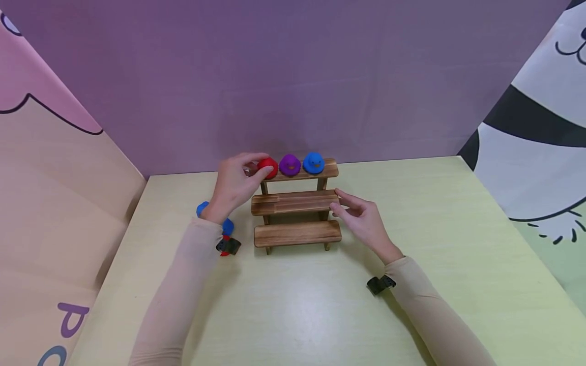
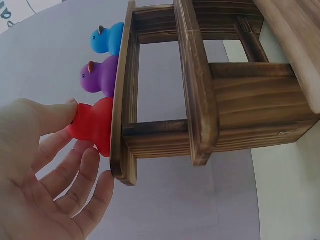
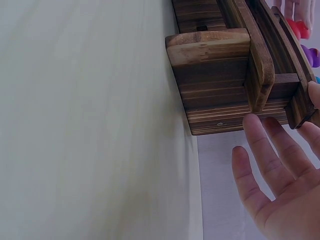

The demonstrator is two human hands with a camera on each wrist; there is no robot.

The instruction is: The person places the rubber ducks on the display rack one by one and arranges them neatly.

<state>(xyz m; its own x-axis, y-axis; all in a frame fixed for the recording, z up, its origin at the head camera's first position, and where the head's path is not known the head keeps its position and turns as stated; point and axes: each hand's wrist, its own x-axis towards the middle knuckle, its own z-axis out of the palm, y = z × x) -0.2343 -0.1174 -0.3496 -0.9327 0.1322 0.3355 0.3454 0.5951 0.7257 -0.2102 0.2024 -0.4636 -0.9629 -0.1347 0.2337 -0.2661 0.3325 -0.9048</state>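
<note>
My left hand (image 1: 234,180) pinches a red rubber duck (image 2: 95,125) between thumb and fingers at the left end of the top shelf. The duck's base is right at the board of a three-tier wooden stand (image 1: 295,202). Beside it on the same shelf sit a purple duck (image 1: 290,165) and a blue duck (image 1: 314,163). My right hand (image 1: 363,221) is at the stand's right side, thumb and index fingertips close to the middle shelf's end in the head view. Its other fingers (image 3: 265,155) are spread and fairly straight in the right wrist view.
Blue pieces (image 1: 228,226) and a red piece (image 1: 224,253) lie on the table (image 1: 293,305) left of the stand, partly hidden under my left wrist. A purple backdrop (image 1: 293,76) rises behind the stand. Printed panels (image 1: 50,203) flank the table.
</note>
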